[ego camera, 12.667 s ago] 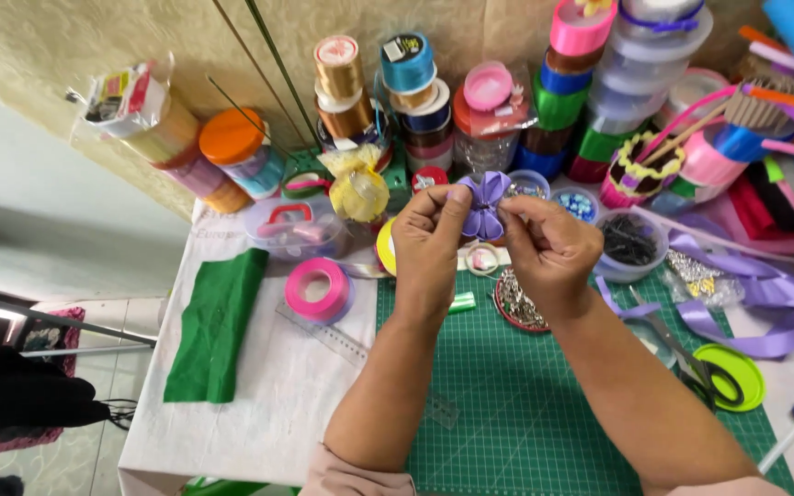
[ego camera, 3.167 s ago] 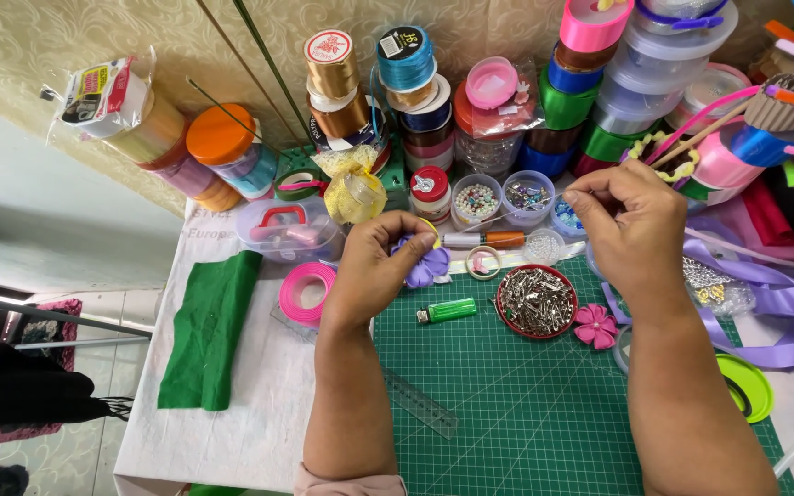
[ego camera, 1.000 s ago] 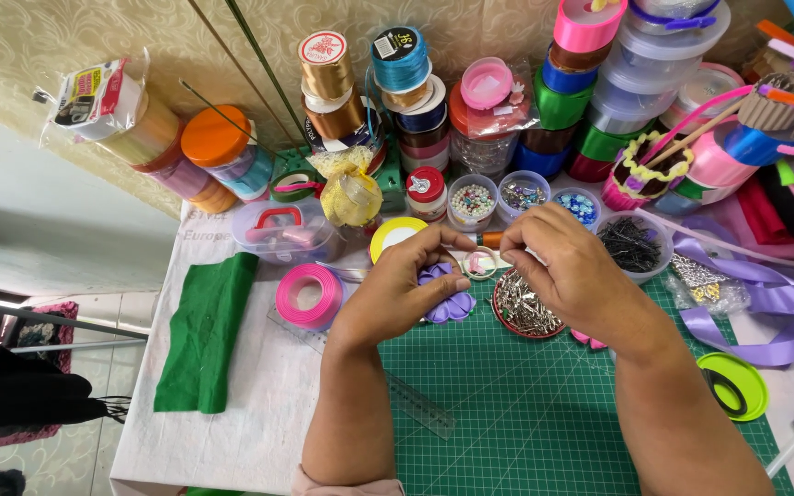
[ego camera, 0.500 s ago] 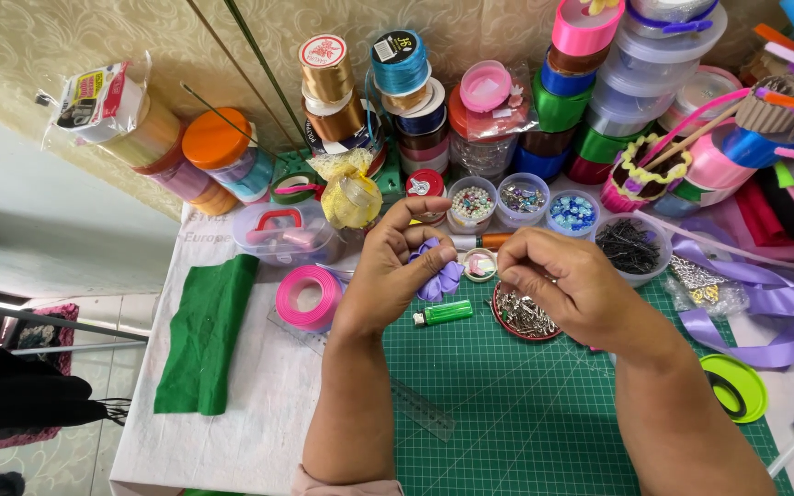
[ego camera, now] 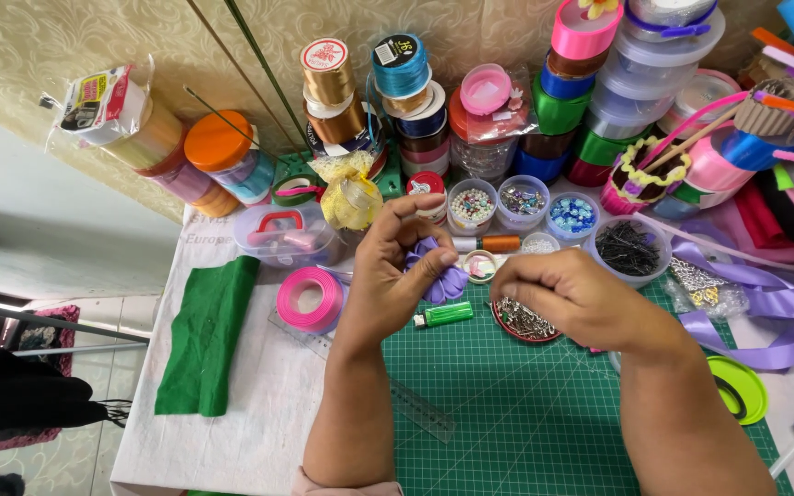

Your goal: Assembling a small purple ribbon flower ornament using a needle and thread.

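My left hand [ego camera: 395,266] is raised above the green cutting mat [ego camera: 544,413] and pinches a small purple ribbon flower [ego camera: 441,276] between thumb and fingers. My right hand [ego camera: 572,296] hovers just to its right, fingers curled together over a round red tin of metal pins [ego camera: 518,321]; whether it grips anything small is hidden. A green lighter [ego camera: 445,315] lies on the mat below the flower.
Pink ribbon roll [ego camera: 307,298], green felt [ego camera: 209,344] and a clear ruler [ego camera: 415,409] lie left. Stacked ribbon spools [ego camera: 406,78], bead cups [ego camera: 522,200], a bowl of dark pins [ego camera: 627,248] and lilac ribbon [ego camera: 765,317] crowd the back and right.
My left hand has lifted the purple flower a little higher off the mat. My right hand has stayed over the pin tin, drawing slightly away from the flower.
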